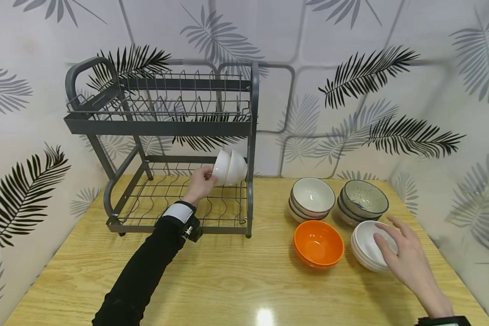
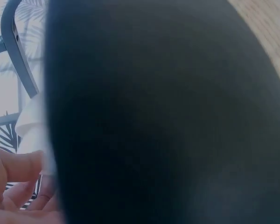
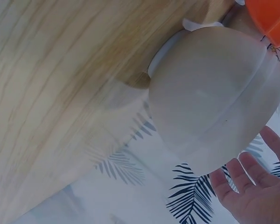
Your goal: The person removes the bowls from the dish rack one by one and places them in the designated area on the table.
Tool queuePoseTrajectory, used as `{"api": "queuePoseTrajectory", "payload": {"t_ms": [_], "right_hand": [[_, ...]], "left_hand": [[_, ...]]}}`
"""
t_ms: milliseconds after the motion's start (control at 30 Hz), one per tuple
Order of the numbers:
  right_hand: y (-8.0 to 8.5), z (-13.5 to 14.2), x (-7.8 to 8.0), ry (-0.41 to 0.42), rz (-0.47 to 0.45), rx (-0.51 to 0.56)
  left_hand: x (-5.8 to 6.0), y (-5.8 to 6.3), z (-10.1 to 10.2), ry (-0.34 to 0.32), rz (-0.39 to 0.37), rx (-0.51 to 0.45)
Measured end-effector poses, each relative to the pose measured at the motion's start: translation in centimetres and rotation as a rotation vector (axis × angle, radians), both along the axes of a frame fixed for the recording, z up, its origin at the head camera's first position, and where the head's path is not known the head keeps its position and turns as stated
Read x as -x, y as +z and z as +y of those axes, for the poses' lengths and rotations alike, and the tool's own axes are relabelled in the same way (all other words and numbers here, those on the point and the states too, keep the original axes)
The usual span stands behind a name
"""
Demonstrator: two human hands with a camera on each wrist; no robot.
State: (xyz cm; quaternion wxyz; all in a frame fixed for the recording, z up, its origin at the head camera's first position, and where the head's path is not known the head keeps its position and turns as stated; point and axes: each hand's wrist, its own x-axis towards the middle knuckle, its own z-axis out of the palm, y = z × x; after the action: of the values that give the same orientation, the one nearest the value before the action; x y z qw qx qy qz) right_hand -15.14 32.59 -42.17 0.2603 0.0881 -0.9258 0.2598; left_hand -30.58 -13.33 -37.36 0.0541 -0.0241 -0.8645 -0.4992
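Two white bowls (image 1: 237, 168) stand on edge, one against the other, at the right end of the lower rack shelf. My left hand (image 1: 199, 184) pinches the nearer-left white bowl (image 1: 221, 167) by its side. In the left wrist view, thumb and fingers meet at the white bowl's edge, while a dark blurred shape hides most of the scene. Over a stack of white bowls (image 1: 366, 251) on the table's right side, my right hand (image 1: 407, 258) has its fingers spread. The right wrist view puts those fingertips right at the rim of the stack (image 3: 210, 98).
A two-tier grey dish rack (image 1: 159, 128) stands at the left against the patterned wall. Orange bowls (image 1: 318, 244), cream bowls (image 1: 313, 195) and speckled grey bowls (image 1: 366, 199) sit stacked beside the white stack on the wooden table (image 1: 244, 276).
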Motion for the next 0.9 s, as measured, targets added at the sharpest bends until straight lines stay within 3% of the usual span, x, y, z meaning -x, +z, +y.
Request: {"api": "queuePoseTrajectory", "payload": {"t_ms": [233, 467, 667, 900], "right_hand": [[0.1, -0.4, 0.0, 0.006, 0.000, 0.009], [0.3, -0.6, 0.2, 0.019, 0.001, 0.027], [0.5, -0.8, 0.3, 0.040, 0.007, 0.044], [1.0, -1.6, 0.5, 0.068, -0.003, 0.060]], "left_hand": [[0.0, -0.1, -0.6, 0.023, 0.013, 0.004], [-0.3, -0.4, -1.5, 0.011, 0.031, -0.072], [-1.0, -0.3, -2.1, 0.007, 0.023, -0.148], [-2.3, -0.2, -2.8, 0.000, 0.083, -0.119]]}}
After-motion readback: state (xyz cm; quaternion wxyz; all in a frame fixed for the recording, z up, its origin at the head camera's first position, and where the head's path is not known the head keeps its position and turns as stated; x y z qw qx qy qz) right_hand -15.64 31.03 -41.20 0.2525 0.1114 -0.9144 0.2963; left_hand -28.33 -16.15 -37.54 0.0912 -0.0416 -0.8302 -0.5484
